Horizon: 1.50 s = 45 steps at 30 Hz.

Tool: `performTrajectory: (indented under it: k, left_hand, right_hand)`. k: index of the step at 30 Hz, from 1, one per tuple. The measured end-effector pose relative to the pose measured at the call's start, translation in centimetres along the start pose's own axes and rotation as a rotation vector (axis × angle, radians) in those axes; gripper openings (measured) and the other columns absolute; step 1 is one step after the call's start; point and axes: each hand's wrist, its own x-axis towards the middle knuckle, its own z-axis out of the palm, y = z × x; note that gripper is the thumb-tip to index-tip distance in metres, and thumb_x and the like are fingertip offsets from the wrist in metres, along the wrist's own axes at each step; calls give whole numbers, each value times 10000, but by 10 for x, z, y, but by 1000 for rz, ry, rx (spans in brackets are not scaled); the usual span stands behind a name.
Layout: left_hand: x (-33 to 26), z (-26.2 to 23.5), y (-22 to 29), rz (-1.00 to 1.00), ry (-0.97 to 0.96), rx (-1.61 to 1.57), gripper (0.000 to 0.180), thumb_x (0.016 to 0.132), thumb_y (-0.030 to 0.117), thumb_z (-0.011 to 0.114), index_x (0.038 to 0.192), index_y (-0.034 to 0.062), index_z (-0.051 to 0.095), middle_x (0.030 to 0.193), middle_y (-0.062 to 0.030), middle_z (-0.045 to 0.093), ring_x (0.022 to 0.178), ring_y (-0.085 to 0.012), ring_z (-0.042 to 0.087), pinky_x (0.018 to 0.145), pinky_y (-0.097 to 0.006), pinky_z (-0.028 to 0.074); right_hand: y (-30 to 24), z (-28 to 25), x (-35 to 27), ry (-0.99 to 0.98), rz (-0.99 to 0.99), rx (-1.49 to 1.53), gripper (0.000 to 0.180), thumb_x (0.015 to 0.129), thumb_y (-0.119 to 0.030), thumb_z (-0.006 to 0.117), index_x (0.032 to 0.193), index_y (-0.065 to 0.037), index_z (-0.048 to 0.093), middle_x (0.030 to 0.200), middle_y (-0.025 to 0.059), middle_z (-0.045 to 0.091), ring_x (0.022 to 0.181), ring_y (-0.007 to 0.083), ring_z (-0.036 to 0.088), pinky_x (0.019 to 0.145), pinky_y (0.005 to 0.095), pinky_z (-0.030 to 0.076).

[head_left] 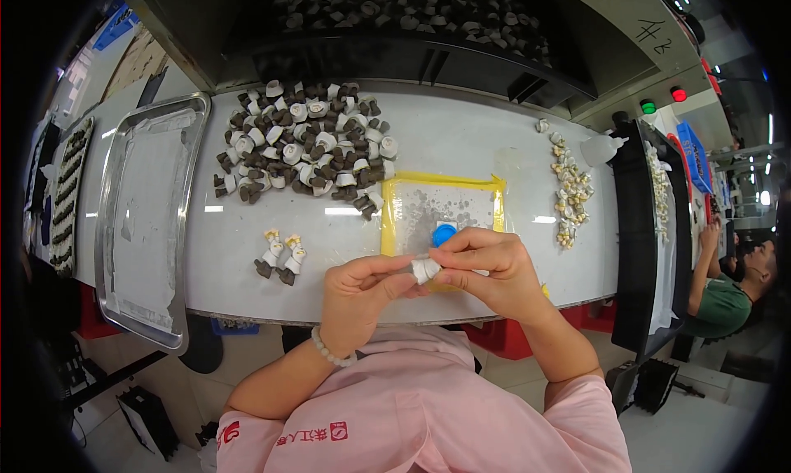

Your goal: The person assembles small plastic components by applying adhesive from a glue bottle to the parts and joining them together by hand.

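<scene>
Between my two hands, above the front edge of the white table, is a small white figurine part. My left hand is closed on its left side, thumb and fingers pinched. My right hand pinches its right end, where the fingertips hide any smaller piece. Just beyond the fingers, a round blue cap-like thing sits on a wet-spotted sheet edged with yellow tape. To the left lie two figurines with white bodies, dark legs and yellowish tops.
A large pile of white-and-dark figurine parts lies at the back left. Small white-and-yellow pieces form a strip at the right, near a white squeeze bottle. A metal tray stands left, a black tray right; another person sits beyond.
</scene>
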Motion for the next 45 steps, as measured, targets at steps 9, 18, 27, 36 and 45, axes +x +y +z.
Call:
performTrajectory:
  k: [9, 18, 27, 36, 45]
  left_hand:
    - [-4, 6, 10, -100, -25, 104, 236, 838, -82, 632, 1074, -68, 621, 981, -137, 662, 874, -184, 661, 775, -264, 552]
    - [-24, -17, 19, 190, 23, 132, 312, 804, -148, 614, 1098, -58, 556, 1120, -159, 604, 1049, -195, 594, 927, -317, 486]
    - [-20, -9, 19, 558, -92, 719, 308, 748, -155, 639, 1037, -58, 601, 1072, -172, 628, 985, -273, 635, 862, -332, 522]
    - [-12, -12, 21, 1131, -206, 1192, 248, 735, -80, 685, 976, -62, 631, 1032, -185, 623, 986, -375, 627, 806, -386, 558]
    - [-9, -12, 19, 1122, -216, 1146, 226, 734, -86, 679, 951, -62, 620, 1041, -199, 613, 1006, -378, 616, 813, -386, 557]
  right_hand:
    - [5, -14, -2, -58, 7, -13, 227, 753, -41, 748, 974, -2, 713, 879, 99, 685, 802, 177, 642, 717, 281, 502]
    - [9, -109, -9, 448, 98, -700, 145, 780, -14, 672, 923, 6, 686, 893, 106, 672, 796, 198, 630, 711, 298, 488]
    - [-14, -3, -2, -34, -89, -89, 302, 731, 1, 745, 1027, -7, 686, 949, 96, 687, 836, 179, 636, 755, 285, 501]
    - [-6, 12, -7, -59, -73, 81, 356, 730, 7, 760, 1075, -1, 671, 964, 106, 691, 836, 170, 638, 739, 274, 514]
    - [-11, 15, -9, -30, -179, -46, 340, 741, 8, 737, 1073, -20, 669, 979, 99, 684, 829, 185, 646, 731, 292, 513]
